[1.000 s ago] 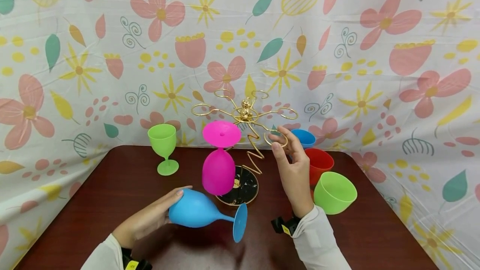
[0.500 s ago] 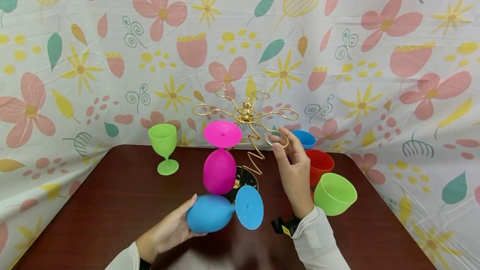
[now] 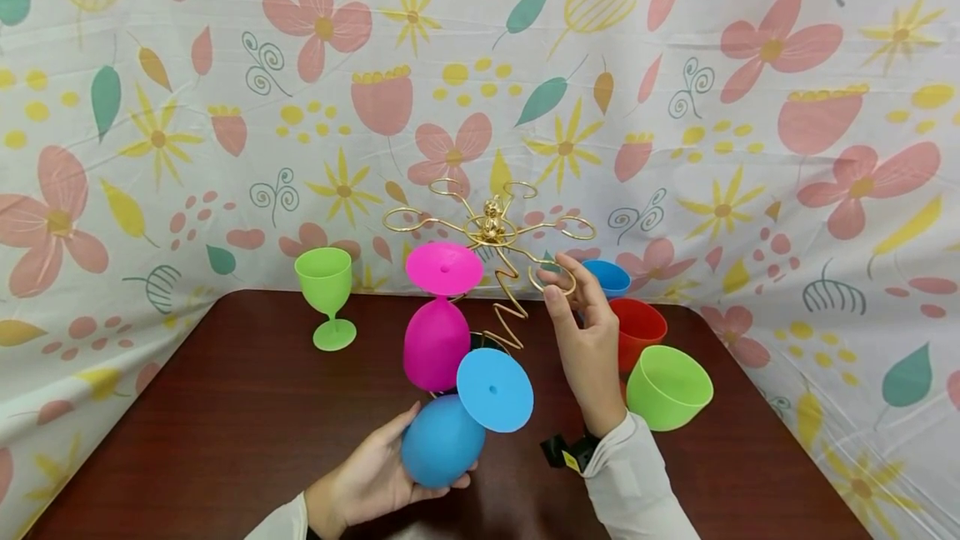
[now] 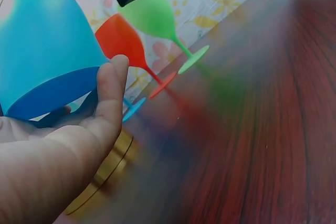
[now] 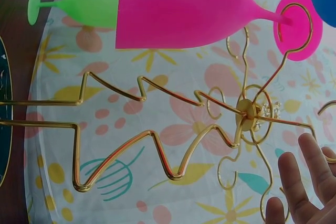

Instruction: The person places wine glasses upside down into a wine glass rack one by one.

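Observation:
My left hand (image 3: 375, 473) grips a blue plastic goblet (image 3: 442, 444) by its bowl. The goblet is tilted upside down, foot up and leaning right; its bowl opening shows in the left wrist view. A gold wire glass rack (image 3: 491, 230) with ringed arms stands mid-table. From its front-left ring a pink goblet (image 3: 437, 348) hangs upside down, overlapped slightly by the blue foot in the head view. At the front-right ring (image 3: 553, 280), my right hand (image 3: 588, 348) holds the wire between thumb and fingers. The rack's dark base is mostly hidden behind the goblets.
On the right side of the table stand a green goblet (image 3: 667, 390), a red goblet (image 3: 639, 327) and another blue goblet (image 3: 607, 276), in a row running back. Another green goblet (image 3: 325, 282) stands upright at back left. A floral curtain (image 3: 480, 65) hangs behind the table.
My left hand has moved right with the blue goblet, turning it from lying sideways to foot up, nearer the rack. The right hand has stayed at its ring.

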Motion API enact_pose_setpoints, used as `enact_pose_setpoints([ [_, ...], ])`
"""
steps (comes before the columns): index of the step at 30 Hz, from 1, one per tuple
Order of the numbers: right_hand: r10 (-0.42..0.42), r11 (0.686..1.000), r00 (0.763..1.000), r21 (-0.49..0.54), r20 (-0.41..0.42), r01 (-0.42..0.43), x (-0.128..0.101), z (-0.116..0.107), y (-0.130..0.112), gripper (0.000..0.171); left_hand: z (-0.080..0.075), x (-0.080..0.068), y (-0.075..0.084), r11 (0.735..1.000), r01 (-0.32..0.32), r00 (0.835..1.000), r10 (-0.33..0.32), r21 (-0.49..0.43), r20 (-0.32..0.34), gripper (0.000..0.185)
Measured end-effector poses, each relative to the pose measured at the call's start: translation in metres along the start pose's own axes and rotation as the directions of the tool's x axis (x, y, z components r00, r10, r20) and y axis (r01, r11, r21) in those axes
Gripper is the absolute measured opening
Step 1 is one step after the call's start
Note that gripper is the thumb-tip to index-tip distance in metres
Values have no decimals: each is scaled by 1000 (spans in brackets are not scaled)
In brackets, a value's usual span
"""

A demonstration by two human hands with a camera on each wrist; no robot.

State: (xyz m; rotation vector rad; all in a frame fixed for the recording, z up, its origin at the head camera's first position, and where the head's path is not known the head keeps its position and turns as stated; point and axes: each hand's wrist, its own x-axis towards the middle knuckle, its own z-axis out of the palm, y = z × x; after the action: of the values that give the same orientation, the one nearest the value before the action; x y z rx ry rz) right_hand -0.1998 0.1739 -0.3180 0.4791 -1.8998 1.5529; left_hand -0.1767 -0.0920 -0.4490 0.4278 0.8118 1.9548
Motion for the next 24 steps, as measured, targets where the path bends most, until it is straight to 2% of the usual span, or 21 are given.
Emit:
enact_pose_setpoints([
  [8,16,1000,998,18,62,-17,2,-2,-5,45,2,8,-4,999,28,998,-26,-33,57,67],
  [14,29,997,989,64,145,-39,-1,-10,-4,52,2,10,-5,999,19,997,-17,-36,72,67],
  [18,44,997,983,59,177,-56,-7,-13,-1,49,4,13,-2,999,10,997,-8,-34,79,67],
  [21,57,998,969,7,241,-61,-18,-13,1,38,5,14,-1,999,18,997,-14,-48,76,67],
  [24,-10,1000,936,-10,351,15,-31,-11,3,31,6,14,-2,998,30,997,-26,-61,67,68],
])
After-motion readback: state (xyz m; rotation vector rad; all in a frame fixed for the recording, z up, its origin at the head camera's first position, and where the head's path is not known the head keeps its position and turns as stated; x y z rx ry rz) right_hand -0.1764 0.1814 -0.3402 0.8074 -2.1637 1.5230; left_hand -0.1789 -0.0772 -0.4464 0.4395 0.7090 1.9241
